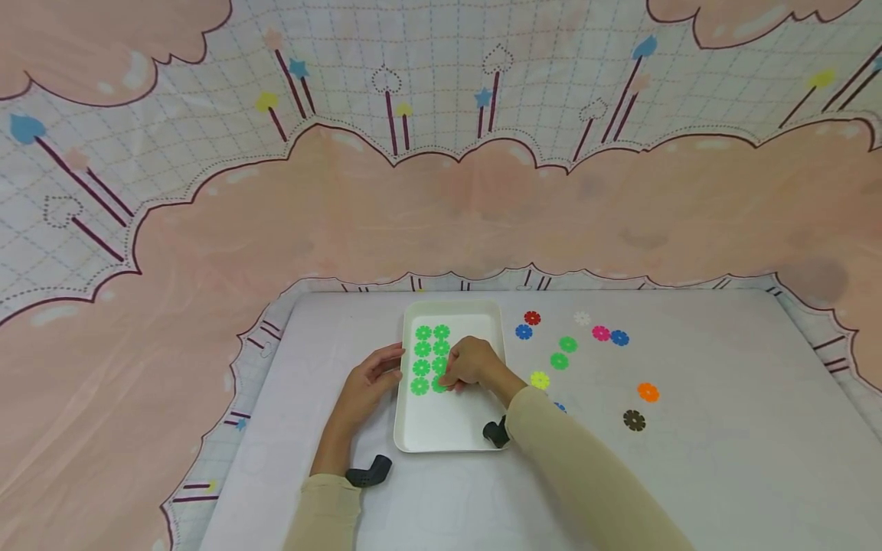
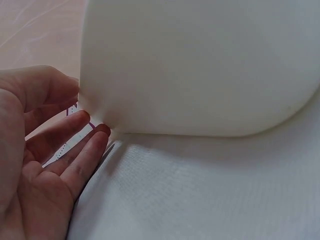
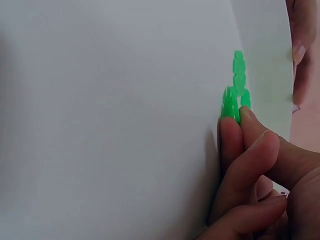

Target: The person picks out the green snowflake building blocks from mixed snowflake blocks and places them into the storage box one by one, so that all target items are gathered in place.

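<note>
A white tray [image 1: 448, 428] lies on the table, with green flower-shaped plastic discs [image 1: 421, 367] set out in two columns in its left half. At the bottom of the right column, my right hand [image 1: 475, 363] pinches a green disc [image 3: 228, 104] between thumb and index finger, low over the tray floor. The other fingers are curled in the right wrist view. My left hand [image 1: 365, 389] rests against the tray's left side, its loosely bent fingers [image 2: 82, 162] touching the outer wall. My right hand partly covers the right column in the head view.
Loose discs lie right of the tray: red [image 1: 532, 317], blue [image 1: 524, 332], white [image 1: 582, 317], pink [image 1: 601, 333], green [image 1: 560, 361], yellow [image 1: 540, 379], orange [image 1: 648, 392] and dark brown [image 1: 634, 420]. My right forearm [image 1: 579, 459] partly hides another blue disc [image 1: 560, 407].
</note>
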The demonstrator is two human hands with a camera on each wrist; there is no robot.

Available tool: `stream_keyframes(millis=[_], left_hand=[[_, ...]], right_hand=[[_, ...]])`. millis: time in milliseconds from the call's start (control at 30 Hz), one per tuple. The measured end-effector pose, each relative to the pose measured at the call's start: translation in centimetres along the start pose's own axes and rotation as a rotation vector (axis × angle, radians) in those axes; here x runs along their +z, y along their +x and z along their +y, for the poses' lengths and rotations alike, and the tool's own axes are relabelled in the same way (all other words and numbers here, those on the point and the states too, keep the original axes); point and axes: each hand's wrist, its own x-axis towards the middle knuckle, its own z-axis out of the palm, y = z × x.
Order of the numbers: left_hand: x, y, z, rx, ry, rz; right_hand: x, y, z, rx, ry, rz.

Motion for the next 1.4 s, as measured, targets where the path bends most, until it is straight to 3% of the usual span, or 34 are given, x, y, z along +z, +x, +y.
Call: stream_keyframes(millis=[200, 600, 1100, 1400], left_hand=[[0.0, 0.0, 0.0, 0.016, -0.001, -0.003], [0.2, -0.2, 0.5, -0.011, 0.007, 0.007], [0.1, -0.1, 0.2, 0.004, -0.001, 0.000], [0.1, 0.0, 0.1, 0.001, 0.006, 0.002]], right_hand=[[0.2, 0.5, 0.1, 0.006, -0.012, -0.006], [0.2, 0.5, 0.3, -0.017, -0.048, -0.006], [-0.5, -0.1, 0.2, -0.024, 0.040, -0.063], [-1.3, -0.6, 0.6, -0.072, 0.056, -0.062]])
